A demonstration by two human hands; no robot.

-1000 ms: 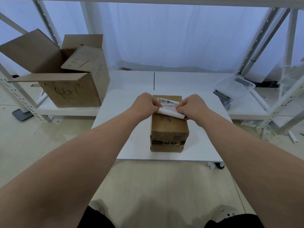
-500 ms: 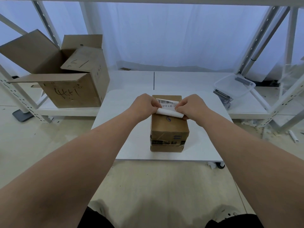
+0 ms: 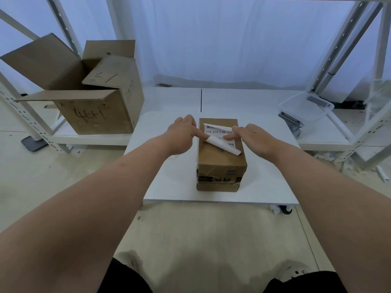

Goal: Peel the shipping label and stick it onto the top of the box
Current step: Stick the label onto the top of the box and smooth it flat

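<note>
A small brown cardboard box [image 3: 220,161] stands on the white table [image 3: 169,178]. A white shipping label [image 3: 218,132] with a barcode and printed numbers lies on the far half of its top. The label's near edge curls up into a roll [image 3: 225,146]. My left hand [image 3: 182,136] is at the box's left side, its index finger stretched onto the label's left near corner. My right hand [image 3: 254,138] is at the right side, fingers spread and lying flat on the label's right part. Neither hand pinches the label.
A large open cardboard box [image 3: 95,111] with handwriting sits on the low shelf at the left. A clear plastic bin [image 3: 306,106] rests on the shelf at the right. White rack uprights [image 3: 342,49] flank the space. The table's front edge [image 3: 211,202] is close to me.
Both hands were clenched on the label's rolled near edge. Now they have let go and spread, fingers resting on the label, and more of its printed face shows.
</note>
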